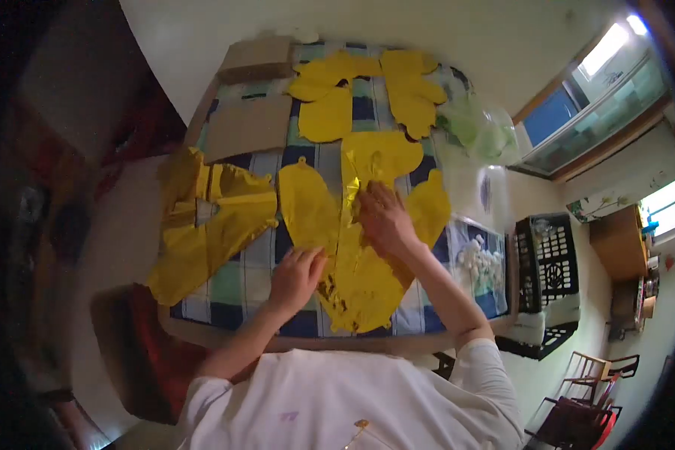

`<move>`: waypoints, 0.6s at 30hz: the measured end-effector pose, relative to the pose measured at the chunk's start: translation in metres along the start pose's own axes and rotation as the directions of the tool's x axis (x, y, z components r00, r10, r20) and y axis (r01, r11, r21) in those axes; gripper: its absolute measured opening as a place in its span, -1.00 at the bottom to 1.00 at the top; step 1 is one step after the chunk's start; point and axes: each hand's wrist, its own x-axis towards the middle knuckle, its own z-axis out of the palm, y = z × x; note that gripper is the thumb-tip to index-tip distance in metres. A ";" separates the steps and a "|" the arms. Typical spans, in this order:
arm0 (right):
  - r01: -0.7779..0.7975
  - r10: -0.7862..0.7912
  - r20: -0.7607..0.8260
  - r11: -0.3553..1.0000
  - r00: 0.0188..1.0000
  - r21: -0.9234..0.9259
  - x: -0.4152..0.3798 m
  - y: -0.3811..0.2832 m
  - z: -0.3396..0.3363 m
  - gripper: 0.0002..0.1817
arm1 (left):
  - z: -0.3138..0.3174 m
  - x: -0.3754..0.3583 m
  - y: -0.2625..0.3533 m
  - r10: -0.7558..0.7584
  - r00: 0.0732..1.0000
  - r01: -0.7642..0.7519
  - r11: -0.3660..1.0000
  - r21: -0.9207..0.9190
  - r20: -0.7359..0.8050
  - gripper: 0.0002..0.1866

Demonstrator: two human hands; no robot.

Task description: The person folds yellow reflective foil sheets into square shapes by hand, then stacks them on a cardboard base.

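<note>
A flat gold foil balloon (pixel 367 270) lies in front of me on a table covered with a blue, green and white checked cloth (pixel 240 289). My right hand (pixel 382 217) rests palm down on its upper middle, fingers spread. My left hand (pixel 296 274) presses on its lower left edge, fingers curled against the foil. More flat gold foil balloon shapes (pixel 375 86) lie further back on the cloth, and a crumpled pile of them (pixel 202 225) sits at the left.
Two cardboard pieces (pixel 247 124) lie at the table's far left. A clear plastic bag (pixel 480 131) sits at the far right corner. A black crate (pixel 547 262) and chairs (pixel 585 397) stand to the right. A red seat (pixel 154 352) is at my left.
</note>
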 end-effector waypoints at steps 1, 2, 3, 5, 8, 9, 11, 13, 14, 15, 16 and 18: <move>0.004 -0.005 0.040 1.000 0.999 0.028 -0.016 -0.017 0.006 -0.49 | 0.009 0.002 -0.008 0.165 0.986 -0.161 0.980 0.118 -0.028 -0.62; -0.032 0.035 -0.021 0.993 0.999 0.117 -0.028 -0.027 0.015 -0.50 | 0.020 0.000 -0.018 0.190 0.982 -0.183 0.960 0.211 -0.015 -0.55; -0.036 0.038 -0.015 0.992 0.999 0.120 -0.034 -0.036 0.016 -0.50 | 0.032 0.001 -0.030 0.220 0.975 -0.208 0.930 0.304 -0.008 -0.48; -0.044 0.045 -0.008 0.991 0.999 0.127 -0.042 -0.050 0.015 -0.51 | 0.038 0.004 -0.039 0.214 0.977 -0.202 0.912 0.357 0.004 -0.38; -0.053 0.055 -0.029 0.995 0.998 0.083 -0.055 -0.066 0.008 -0.53 | 0.037 0.009 -0.038 0.135 0.991 -0.127 0.945 0.302 -0.005 -0.31; -0.063 0.065 -0.020 0.995 0.998 0.075 -0.058 -0.068 0.008 -0.52 | 0.038 0.009 -0.036 0.129 0.991 -0.114 0.939 0.325 -0.022 -0.31; -0.078 0.079 -0.001 0.995 0.997 0.056 -0.062 -0.069 0.009 -0.49 | 0.042 0.010 -0.033 0.121 0.992 -0.100 0.932 0.350 -0.040 -0.30; -0.100 0.101 -0.016 0.994 0.995 0.049 -0.062 -0.073 -0.002 -0.55 | 0.042 0.011 -0.035 0.122 0.992 -0.100 0.926 0.363 -0.040 -0.31; -0.108 0.110 -0.028 0.993 0.994 0.045 -0.059 -0.074 -0.006 -0.58 | 0.041 0.011 -0.035 0.154 0.987 -0.125 0.926 0.357 -0.054 -0.32; -0.336 0.346 0.048 0.855 0.937 0.395 -0.060 -0.050 0.008 -0.63 | 0.038 0.010 -0.033 0.186 0.980 -0.150 0.924 0.351 -0.070 -0.34; -0.423 0.474 -0.009 0.794 0.880 0.437 -0.060 -0.021 0.005 -0.66 | 0.035 0.010 -0.032 0.217 0.972 -0.175 0.923 0.343 -0.089 -0.35; -0.501 0.572 -0.338 0.819 0.747 0.279 -0.063 0.028 -0.015 -0.70 | 0.031 0.010 -0.031 0.278 0.960 -0.266 0.902 0.340 0.014 -0.39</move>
